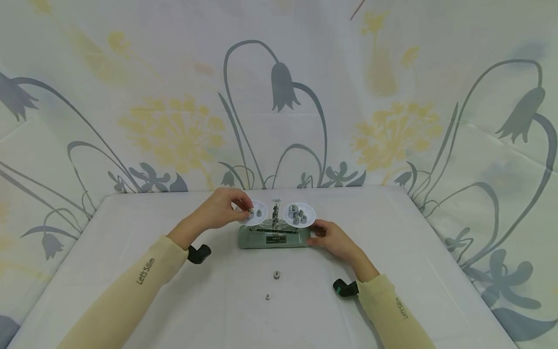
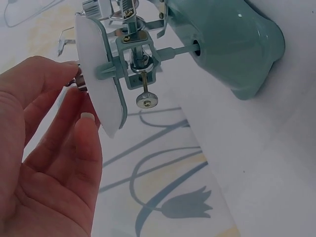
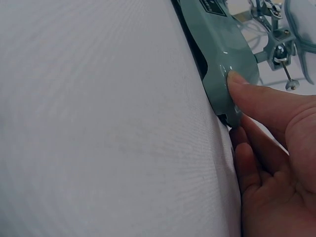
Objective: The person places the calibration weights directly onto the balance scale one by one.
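Observation:
A green balance scale [image 1: 257,241] with two white pans stands on the table. My left hand [image 1: 222,209] is at the left pan [image 1: 260,221], thumb and fingertips pinching a small metal weight [image 1: 250,211] at the pan's surface. Beside it sits another weight [image 1: 259,213]. Several metal weights [image 1: 293,210] stand in the right pan [image 1: 311,214]. My right hand [image 1: 334,240] grips the right end of the scale's base [image 3: 224,54], its thumb on the front face and its fingers round the end, near the tabletop. In the left wrist view the pan's edge partly hides the pinched weight [image 2: 80,82].
Two loose weights lie on the white tablecloth [image 1: 226,310] in front of the scale: a larger weight [image 1: 276,275] and, nearer, a smaller weight [image 1: 268,296]. A flower-printed curtain [image 1: 305,135] hangs right behind the table's back edge.

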{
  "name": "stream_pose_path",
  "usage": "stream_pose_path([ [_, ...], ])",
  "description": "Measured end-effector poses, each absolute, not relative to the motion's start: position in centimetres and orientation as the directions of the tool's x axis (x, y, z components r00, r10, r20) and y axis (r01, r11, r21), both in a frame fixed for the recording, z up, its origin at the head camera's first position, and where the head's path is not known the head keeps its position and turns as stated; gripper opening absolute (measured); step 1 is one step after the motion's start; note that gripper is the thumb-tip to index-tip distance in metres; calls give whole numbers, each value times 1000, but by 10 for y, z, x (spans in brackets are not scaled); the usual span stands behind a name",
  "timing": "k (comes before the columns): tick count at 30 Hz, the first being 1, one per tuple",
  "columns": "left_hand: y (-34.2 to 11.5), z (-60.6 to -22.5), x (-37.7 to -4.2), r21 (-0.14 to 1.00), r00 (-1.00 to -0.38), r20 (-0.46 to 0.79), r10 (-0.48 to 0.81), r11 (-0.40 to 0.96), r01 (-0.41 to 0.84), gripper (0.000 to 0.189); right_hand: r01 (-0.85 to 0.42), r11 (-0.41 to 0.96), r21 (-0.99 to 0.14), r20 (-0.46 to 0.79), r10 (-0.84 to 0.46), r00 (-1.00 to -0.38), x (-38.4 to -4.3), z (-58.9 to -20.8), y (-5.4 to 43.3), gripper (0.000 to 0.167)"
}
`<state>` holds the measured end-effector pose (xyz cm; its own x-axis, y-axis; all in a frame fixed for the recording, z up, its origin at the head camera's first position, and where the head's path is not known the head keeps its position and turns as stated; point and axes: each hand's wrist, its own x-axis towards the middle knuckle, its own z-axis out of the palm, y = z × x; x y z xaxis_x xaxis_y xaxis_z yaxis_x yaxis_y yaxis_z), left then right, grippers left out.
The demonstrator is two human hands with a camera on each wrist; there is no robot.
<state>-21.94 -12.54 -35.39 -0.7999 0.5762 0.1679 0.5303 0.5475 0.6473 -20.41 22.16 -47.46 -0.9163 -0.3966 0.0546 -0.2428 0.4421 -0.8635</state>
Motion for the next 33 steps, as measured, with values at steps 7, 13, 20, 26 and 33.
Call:
stream_pose_path([
  [7, -129, -355, -217, 675, -805, 196, 560, 519, 525, 14, -193, 444, -875, 14, -375, -927, -201, -470, 220, 53],
  [13, -135, -357, -214, 695, -818, 218, 532, 503, 513, 15, -165, 462, -871, -12, -356, -935, -202, -469, 219, 53],
  [20, -144, -355, -205, 701, -831, 247, 498, 500, 508, 15, -154, 461, -874, -21, -353, -935, -202, -469, 219, 54],
  [26, -152, -355, -195, 697, -836, 264, 481, 504, 511, 14, -149, 451, -880, -23, -354, -935, -203, -470, 219, 55],
  [33, -158, -360, -182, 705, -839, 265, 475, 498, 505, 14, -157, 445, -882, -15, -360, -933, -201, -468, 220, 55],
])
